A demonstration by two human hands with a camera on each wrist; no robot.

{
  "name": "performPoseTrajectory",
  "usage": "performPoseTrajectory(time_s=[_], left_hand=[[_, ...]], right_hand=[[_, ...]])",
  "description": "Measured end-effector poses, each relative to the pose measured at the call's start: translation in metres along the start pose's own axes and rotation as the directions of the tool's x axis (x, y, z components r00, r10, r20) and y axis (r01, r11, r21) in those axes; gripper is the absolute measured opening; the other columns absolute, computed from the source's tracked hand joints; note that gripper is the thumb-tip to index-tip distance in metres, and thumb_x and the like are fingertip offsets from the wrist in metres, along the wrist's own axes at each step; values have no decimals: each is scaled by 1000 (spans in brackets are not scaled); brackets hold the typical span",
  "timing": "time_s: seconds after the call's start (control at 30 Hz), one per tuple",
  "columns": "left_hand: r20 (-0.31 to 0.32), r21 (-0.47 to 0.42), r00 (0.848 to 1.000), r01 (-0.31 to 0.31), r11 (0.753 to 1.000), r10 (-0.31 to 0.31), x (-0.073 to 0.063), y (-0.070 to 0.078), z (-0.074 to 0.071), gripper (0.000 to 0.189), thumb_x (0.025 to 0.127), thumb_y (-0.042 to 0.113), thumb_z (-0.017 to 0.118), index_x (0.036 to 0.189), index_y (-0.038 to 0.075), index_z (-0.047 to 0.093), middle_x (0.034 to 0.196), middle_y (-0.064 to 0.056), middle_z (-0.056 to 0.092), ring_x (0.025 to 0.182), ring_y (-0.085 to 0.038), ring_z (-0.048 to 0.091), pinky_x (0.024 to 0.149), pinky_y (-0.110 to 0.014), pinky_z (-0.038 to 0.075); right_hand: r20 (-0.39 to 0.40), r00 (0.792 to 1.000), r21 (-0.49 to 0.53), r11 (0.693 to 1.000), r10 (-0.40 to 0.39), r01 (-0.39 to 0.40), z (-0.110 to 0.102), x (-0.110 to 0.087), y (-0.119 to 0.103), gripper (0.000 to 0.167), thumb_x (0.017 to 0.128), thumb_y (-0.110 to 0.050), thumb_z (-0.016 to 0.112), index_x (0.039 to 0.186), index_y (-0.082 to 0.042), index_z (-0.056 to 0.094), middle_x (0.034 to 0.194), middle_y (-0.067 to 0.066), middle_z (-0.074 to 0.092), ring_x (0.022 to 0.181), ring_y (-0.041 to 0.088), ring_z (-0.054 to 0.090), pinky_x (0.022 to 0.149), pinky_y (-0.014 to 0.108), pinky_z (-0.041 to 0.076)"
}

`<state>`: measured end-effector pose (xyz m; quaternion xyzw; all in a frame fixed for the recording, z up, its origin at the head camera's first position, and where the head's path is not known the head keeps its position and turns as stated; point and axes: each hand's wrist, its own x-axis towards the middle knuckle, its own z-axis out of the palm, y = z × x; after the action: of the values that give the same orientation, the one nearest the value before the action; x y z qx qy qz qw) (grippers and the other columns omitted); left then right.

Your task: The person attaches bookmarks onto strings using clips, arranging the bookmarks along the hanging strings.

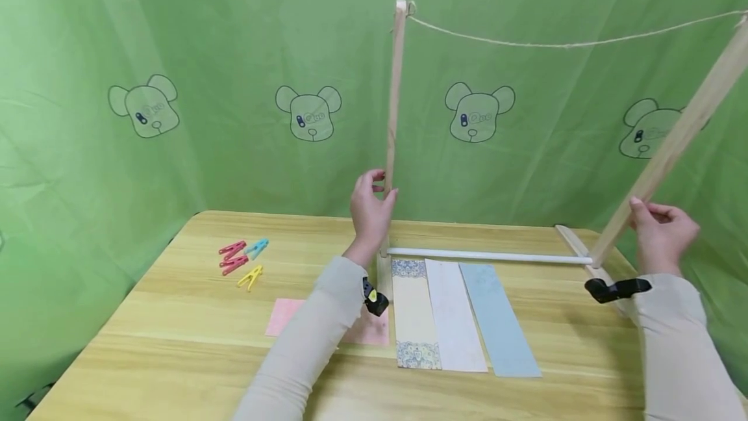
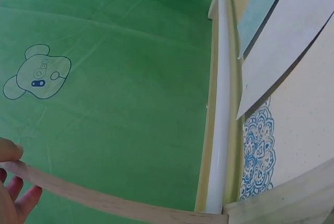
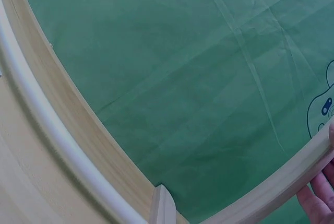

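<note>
A wooden frame stands on the table, with a left post (image 1: 397, 83), a right post (image 1: 689, 128), a white rod (image 1: 491, 255) low between them and a slack string (image 1: 561, 45) across the top. My left hand (image 1: 372, 210) grips the left post above the rod, thumb and fingers around it, as the left wrist view also shows. My right hand (image 1: 663, 236) pinches the right post low down. Near the frame's foot lie paper strips: a cream one with blue lace print (image 1: 416, 310), a white one (image 1: 456, 317), a blue one (image 1: 501, 320). A pink strip (image 1: 368, 330) is partly behind my left sleeve.
Several small clothespins lie at the table's left: red ones (image 1: 234, 265), a blue one (image 1: 257, 249) and a yellow one (image 1: 250, 277). Green curtain (image 1: 234, 31) with bear drawings hangs behind and beside the wooden table (image 1: 193, 317). The right post leans toward the right edge of view.
</note>
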<state>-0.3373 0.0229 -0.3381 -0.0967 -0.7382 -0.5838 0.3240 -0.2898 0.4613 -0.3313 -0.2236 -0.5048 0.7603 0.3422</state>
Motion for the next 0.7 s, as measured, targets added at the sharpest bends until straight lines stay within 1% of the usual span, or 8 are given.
performPoseTrajectory(time_s=[0.07,0.13,0.2,0.3,0.5,0.7], left_hand=[[-1,10,1000,-7,1000,7,0,-1,-2,34,80,-1,70,112,-1,58,111,-12,61,92,-24,63,66,-17,55],[-6,22,1000,-18,1000,18,0,-3,-4,34,80,0,70,112,-1,59,112,-12,61,92,-23,63,64,-15,54],[-12,31,1000,-22,999,23,1,-5,-6,34,80,0,71,112,-1,59,113,-11,61,91,-23,63,63,-14,54],[-19,39,999,-31,999,32,3,-8,-12,35,79,0,71,112,0,60,113,-12,61,92,-23,63,63,-15,54],[-21,23,999,-47,999,48,7,-15,-20,34,81,1,70,113,-1,60,113,-12,61,95,-24,64,66,-14,55],[-12,35,999,-42,999,43,9,-20,-32,33,82,-1,68,113,-1,59,113,-12,61,95,-24,64,66,-15,55]], right_hand=[[5,1000,-21,1000,-1,1,-1,-1,1,28,63,-7,87,80,-8,65,72,-3,63,60,5,62,58,13,54],[14,1000,-50,999,-8,8,-1,-3,1,26,64,-9,87,79,-9,65,71,-4,63,58,4,62,57,12,54],[30,999,-64,998,-18,19,0,-5,1,23,66,-10,85,78,-9,66,70,-4,63,56,4,62,56,12,53],[45,997,-112,992,-55,60,4,-8,4,17,70,-11,83,76,-10,66,66,-6,63,54,3,61,53,10,52],[56,988,-193,969,-143,152,11,-11,12,12,75,-12,79,73,-13,67,64,-9,62,53,0,59,50,7,48],[68,980,-283,939,-186,197,18,-13,20,13,77,-16,78,72,-18,67,64,-12,61,54,-1,56,48,6,45]])
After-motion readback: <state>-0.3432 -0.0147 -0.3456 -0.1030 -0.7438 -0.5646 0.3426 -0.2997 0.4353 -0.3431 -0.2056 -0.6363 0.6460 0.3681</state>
